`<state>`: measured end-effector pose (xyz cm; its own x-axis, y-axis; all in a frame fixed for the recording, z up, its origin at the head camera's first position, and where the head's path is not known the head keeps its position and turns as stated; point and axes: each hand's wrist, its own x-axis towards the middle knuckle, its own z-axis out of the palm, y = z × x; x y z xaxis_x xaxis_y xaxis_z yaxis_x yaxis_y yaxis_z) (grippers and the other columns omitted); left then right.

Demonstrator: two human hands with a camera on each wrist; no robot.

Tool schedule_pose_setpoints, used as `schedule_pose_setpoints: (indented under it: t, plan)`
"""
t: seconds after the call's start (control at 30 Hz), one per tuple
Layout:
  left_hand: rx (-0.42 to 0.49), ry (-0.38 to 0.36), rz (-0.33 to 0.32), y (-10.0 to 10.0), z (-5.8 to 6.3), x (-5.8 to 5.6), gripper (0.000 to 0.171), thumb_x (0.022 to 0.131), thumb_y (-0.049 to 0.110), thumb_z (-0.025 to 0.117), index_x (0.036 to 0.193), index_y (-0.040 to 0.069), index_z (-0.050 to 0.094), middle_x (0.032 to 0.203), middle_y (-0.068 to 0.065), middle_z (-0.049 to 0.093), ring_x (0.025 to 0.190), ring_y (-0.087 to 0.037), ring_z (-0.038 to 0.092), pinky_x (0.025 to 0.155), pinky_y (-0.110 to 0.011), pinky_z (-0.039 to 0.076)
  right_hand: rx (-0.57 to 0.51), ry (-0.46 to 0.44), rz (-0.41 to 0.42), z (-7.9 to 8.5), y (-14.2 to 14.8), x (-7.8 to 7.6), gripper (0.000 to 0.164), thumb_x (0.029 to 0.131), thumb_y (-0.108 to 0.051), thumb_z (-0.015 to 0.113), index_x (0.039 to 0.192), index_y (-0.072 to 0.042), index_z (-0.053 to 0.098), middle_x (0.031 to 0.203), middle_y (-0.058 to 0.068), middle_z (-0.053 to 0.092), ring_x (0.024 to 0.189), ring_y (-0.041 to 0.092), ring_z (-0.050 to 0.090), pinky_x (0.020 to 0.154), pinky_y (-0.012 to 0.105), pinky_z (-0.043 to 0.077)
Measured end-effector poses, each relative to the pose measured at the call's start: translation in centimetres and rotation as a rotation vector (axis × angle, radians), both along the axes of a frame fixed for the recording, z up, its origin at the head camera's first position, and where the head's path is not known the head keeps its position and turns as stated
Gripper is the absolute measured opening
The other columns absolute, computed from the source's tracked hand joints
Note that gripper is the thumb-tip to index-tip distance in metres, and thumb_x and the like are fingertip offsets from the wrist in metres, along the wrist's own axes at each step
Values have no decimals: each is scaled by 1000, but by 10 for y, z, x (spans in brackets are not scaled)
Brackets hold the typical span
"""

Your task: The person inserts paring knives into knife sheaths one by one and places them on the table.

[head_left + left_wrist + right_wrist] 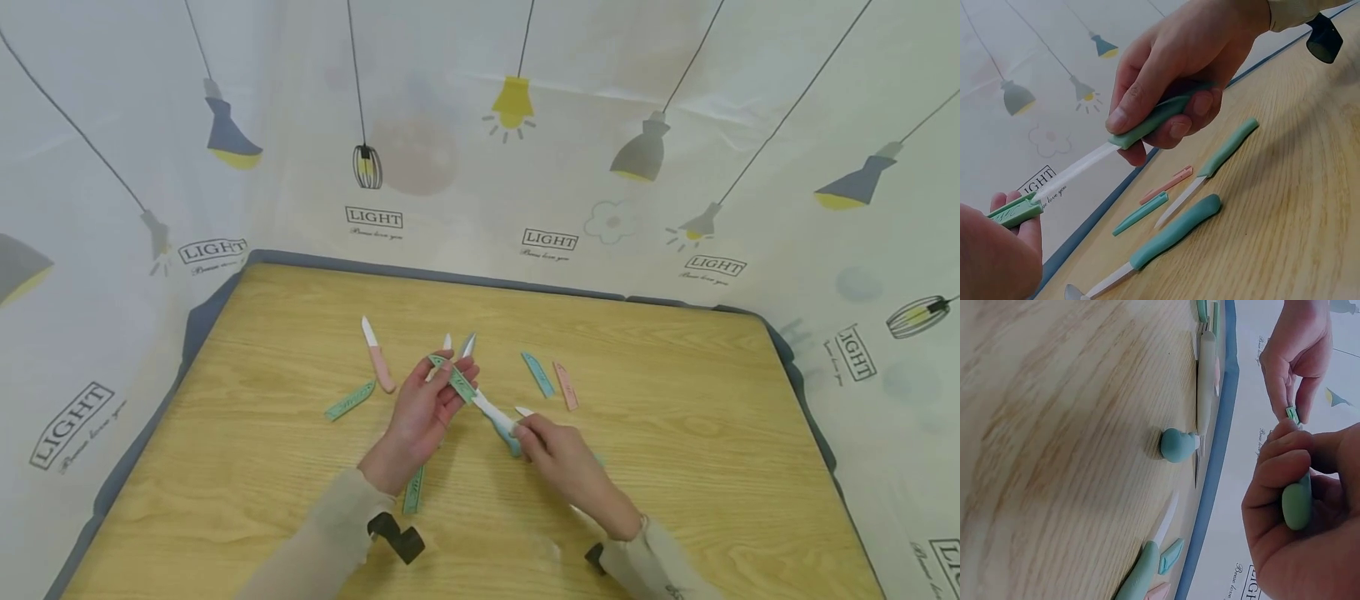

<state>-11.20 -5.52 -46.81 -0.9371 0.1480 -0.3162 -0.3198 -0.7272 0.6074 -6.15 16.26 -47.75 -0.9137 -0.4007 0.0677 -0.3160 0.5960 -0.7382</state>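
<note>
My left hand pinches a green knife sheath between thumb and fingers. The right hand grips a knife by its green handle. Its white blade points toward the left hand, with the tip end right at the sheath's mouth. In the head view the right hand covers that handle. On the table below the hands lie a teal-handled tool and a green-handled knife. A white handle shows in the right wrist view.
A pink-handled knife and a green sheath lie left of the hands. Another green sheath is nearer the left sleeve. Teal and pink sheaths lie at right. Patterned curtains surround the wooden table.
</note>
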Motion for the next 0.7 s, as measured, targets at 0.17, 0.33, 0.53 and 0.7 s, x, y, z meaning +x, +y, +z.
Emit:
schedule_pose_setpoints:
  t: [0.17,0.33,0.53,0.7]
  plan:
    - [-12,6,-3,1,-1,1,30,103,11,45,130,0,40,125,-19,61,115,-28,59,99,-39,47,-7,-3,-6,0,-2,1,24,103,-21,47,96,-6,65,67,-2,59,45,-1,33,37,15,28]
    - [-17,15,-11,2,-1,2,29,103,12,45,129,0,41,120,-16,63,113,-27,60,100,-40,46,-7,9,-12,1,-5,0,26,103,-23,47,95,-6,65,66,-4,58,45,-1,34,36,15,29]
    - [-19,13,-8,4,-3,4,32,103,13,45,131,-1,39,117,-15,65,113,-28,60,99,-38,47,-18,-13,-12,3,-7,0,27,103,-23,47,95,-5,65,65,-6,57,43,-1,33,35,13,27]
    - [-13,6,-5,7,-6,6,23,102,13,47,123,3,44,115,-14,66,114,-28,60,99,-38,47,-27,-20,-1,4,-8,1,26,103,-22,47,94,-5,64,65,-1,58,43,-2,32,35,13,26]
